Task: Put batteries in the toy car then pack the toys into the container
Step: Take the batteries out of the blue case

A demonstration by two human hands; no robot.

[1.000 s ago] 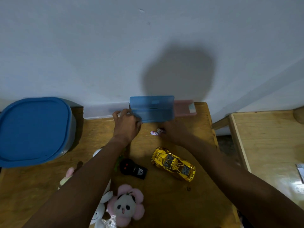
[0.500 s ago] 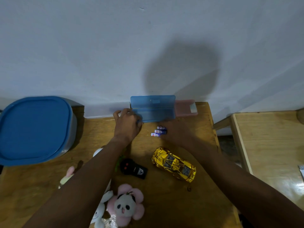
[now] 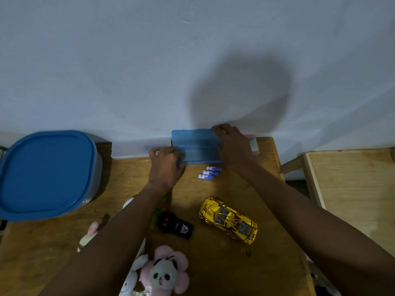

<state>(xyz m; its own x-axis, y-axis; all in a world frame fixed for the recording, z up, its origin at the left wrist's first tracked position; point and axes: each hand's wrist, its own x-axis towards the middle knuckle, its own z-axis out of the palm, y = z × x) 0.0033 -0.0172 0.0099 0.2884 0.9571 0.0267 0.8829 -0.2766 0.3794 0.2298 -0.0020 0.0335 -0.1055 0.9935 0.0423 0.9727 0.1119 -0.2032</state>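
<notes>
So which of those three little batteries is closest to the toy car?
The front battery, at the row's near end; the other two lie behind it, toward the blue case, farther from the car.

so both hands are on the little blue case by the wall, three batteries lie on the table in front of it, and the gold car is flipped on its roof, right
Not quite. The gold car sits upright on its wheels, roof and windows facing up, as the head view shows. The rest holds: the left hand and right hand are both on the blue case by the wall, with three batteries on the table in front of it.
</notes>
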